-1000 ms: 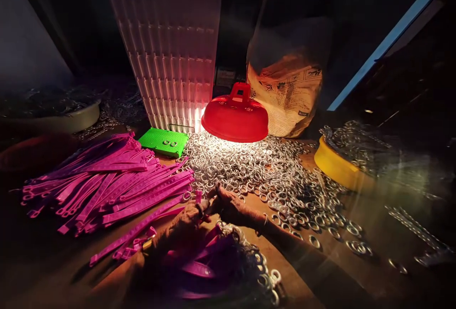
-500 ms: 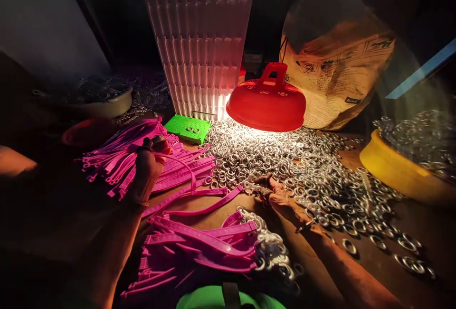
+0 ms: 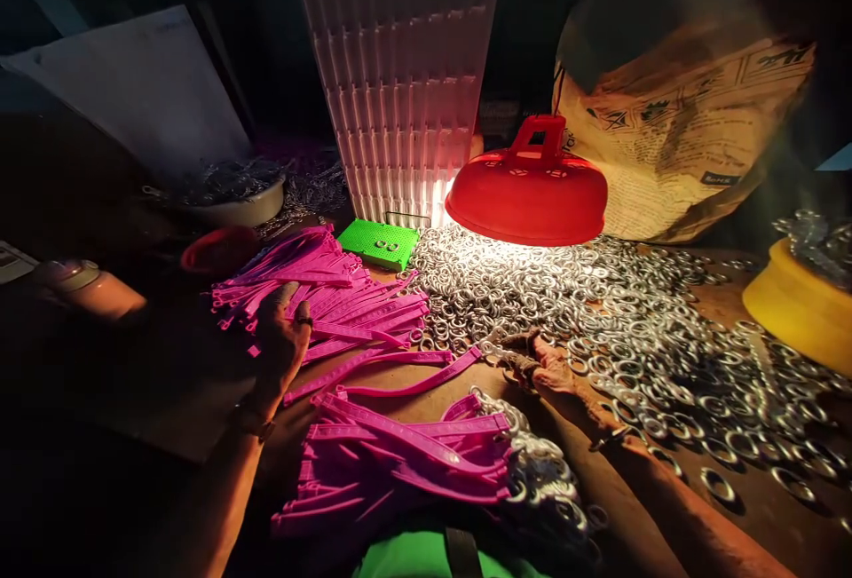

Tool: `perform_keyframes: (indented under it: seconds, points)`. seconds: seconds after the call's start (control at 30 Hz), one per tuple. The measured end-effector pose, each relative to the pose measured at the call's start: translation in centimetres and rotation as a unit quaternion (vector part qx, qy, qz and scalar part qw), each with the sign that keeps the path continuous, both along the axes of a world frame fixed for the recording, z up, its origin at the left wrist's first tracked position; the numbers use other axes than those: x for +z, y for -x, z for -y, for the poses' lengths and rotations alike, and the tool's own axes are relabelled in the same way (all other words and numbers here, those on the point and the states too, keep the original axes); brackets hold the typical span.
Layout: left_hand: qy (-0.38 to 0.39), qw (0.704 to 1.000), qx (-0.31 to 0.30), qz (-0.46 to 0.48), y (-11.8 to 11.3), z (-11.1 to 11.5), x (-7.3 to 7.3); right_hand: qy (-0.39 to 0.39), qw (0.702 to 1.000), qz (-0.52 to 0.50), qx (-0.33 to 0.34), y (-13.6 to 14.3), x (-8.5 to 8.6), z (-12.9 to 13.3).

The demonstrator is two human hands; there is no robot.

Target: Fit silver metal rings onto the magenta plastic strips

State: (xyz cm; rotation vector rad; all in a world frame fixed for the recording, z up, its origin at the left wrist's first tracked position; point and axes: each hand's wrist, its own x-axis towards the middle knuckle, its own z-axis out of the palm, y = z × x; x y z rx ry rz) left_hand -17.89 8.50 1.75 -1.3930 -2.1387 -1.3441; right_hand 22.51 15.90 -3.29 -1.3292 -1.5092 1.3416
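Note:
My left hand (image 3: 280, 338) lies palm down, fingers apart, on a spread pile of pink plastic straps (image 3: 333, 289) at the left of the table. My right hand (image 3: 542, 369) is pinched at the near edge of a large heap of shiny metal rings (image 3: 599, 303), its fingertips closed on a ring beside the end of a loose pink strap (image 3: 413, 383). A second pile of pink straps (image 3: 399, 463), with rings at their ends, lies close to me between my forearms.
A lit red lamp (image 3: 525, 196) hangs low over the rings. Behind stand a white ribbed panel (image 3: 406, 90) and a printed paper bag (image 3: 679, 143). A green perforated block (image 3: 379, 243), a white bowl (image 3: 232, 203), a red dish (image 3: 216, 249) and a yellow bowl (image 3: 792, 312) sit around.
My left hand has left my right hand, swung out to the far strap pile, lifted a strap and laid it down. My right hand stays at the ring heap. My view has shifted left.

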Motion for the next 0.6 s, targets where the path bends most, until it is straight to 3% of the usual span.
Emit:
perform_keyframes:
  seconds: [0.07,0.13,0.2,0.3,0.43,0.53,0.6]
  points:
    - [0.057,0.989,-0.128,-0.052,-2.9,-0.8,0.2,0.002,1.0,0.001,0.021,0.1,0.0,-0.3]
    - [0.163,0.952,-0.243,-0.093,-5.8,-1.6,0.0,0.002,0.999,-0.006,0.046,0.2,0.0,-0.5]
    - [0.251,0.907,-0.312,-0.133,-7.8,-2.1,-0.5,0.003,0.998,-0.011,0.065,0.4,-0.1,-0.6]
    - [0.306,0.863,-0.354,-0.19,-8.8,-2.7,-1.6,-0.006,0.997,-0.001,0.072,0.4,-0.6,-0.7]
    - [0.326,0.834,-0.372,-0.243,-7.8,-3.4,-3.3,-0.038,0.995,0.043,0.077,0.1,-1.3,-0.9]
    - [0.321,0.829,-0.382,-0.253,-7.3,-3.9,-3.7,-0.065,0.992,0.052,0.099,0.1,-1.0,-0.8]
    - [0.298,0.846,-0.378,-0.232,-7.4,-4.3,-3.3,-0.096,0.988,0.062,0.108,0.4,-0.2,-0.6]
